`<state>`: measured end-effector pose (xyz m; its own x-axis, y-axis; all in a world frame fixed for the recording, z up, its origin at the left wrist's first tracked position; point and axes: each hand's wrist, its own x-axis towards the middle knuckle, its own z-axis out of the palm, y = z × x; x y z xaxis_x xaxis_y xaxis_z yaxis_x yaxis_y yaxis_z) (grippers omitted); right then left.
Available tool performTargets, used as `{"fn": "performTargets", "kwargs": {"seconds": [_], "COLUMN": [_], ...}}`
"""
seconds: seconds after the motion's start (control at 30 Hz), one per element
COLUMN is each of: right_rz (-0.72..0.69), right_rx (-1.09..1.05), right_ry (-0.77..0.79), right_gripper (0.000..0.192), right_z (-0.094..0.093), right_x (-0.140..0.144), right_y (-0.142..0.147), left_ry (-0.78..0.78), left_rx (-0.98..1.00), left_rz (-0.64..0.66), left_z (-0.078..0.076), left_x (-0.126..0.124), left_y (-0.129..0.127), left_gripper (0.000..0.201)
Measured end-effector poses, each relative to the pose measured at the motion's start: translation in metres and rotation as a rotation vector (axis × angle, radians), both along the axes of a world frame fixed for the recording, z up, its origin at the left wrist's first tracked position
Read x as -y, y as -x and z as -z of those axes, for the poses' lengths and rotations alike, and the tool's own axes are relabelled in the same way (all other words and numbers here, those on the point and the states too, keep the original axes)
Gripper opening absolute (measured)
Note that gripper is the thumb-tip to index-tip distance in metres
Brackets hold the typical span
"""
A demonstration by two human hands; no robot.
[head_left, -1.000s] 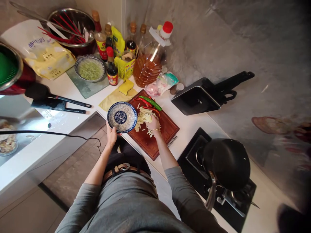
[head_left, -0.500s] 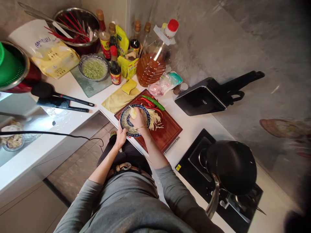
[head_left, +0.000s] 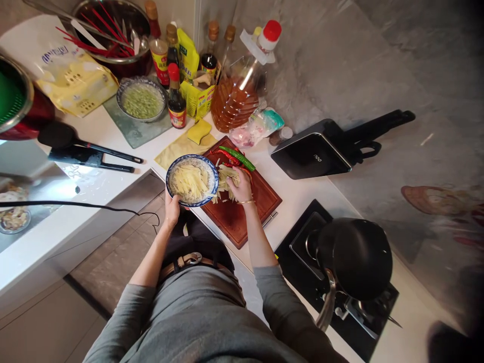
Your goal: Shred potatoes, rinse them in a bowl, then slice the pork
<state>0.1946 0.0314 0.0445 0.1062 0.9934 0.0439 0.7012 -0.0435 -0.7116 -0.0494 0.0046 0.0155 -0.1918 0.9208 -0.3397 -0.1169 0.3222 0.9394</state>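
Observation:
My left hand (head_left: 172,207) grips the near rim of a blue-and-white bowl (head_left: 216,177), which is held above the counter's edge, beside the cutting board. Pale yellow shredded strips (head_left: 192,181) lie inside the bowl. Over on the wooden cutting board (head_left: 260,201), my right hand (head_left: 242,189) touches a pile of the same kind of strips (head_left: 227,176), thumb and fingers apart around part of it. Behind that pile are a green chili pepper (head_left: 238,158) and red chili peppers (head_left: 229,157).
A bowl of chopped green pieces (head_left: 141,101) stands on a glass board (head_left: 132,133). Sauce bottles (head_left: 176,103) and a large oil jug (head_left: 236,98) line the back. To the right are a knife block (head_left: 310,151) and a black wok (head_left: 355,259) on the stove.
My right hand has left the bowl and moved right to the pile on the board. The bowl has shifted left with my left hand, and pale strips now show in it.

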Motion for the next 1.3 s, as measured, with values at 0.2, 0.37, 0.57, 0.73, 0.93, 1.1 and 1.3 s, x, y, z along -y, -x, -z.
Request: {"fn": "performTargets", "kwargs": {"seconds": [0.2, 0.37, 0.57, 0.73, 0.93, 1.1, 1.3], "right_rz": [-0.008, 0.054, 0.191, 0.094, 0.006, -0.117, -0.174], "right_rx": [0.382, 0.497, 0.509, 0.514, 0.546, 0.515, 0.577], "right_ry": [0.217, 0.247, 0.241, 0.308, 0.347, 0.337, 0.369], "right_gripper": [0.083, 0.091, 0.085, 0.096, 0.092, 0.066, 0.045], "right_z": [0.040, 0.050, 0.061, 0.057, 0.046, 0.037, 0.034], "right_x": [-0.021, -0.024, -0.026, -0.020, 0.001, -0.003, -0.013], "right_y": [0.008, 0.036, 0.034, 0.051, 0.061, 0.041, 0.032], "left_ry": [0.097, 0.094, 0.107, 0.119, 0.122, 0.125, 0.131], "left_rx": [0.075, 0.075, 0.078, 0.076, 0.062, 0.061, 0.075], "left_rz": [-0.160, -0.194, -0.198, -0.208, -0.175, -0.158, -0.085], "left_z": [-0.016, -0.017, -0.015, -0.009, -0.007, -0.005, 0.000], "left_x": [-0.009, -0.010, -0.008, -0.007, -0.005, -0.002, 0.007], "left_y": [0.017, 0.025, 0.029, 0.029, 0.030, 0.029, 0.020], "left_gripper": [0.059, 0.058, 0.051, 0.049, 0.052, 0.057, 0.063]}}
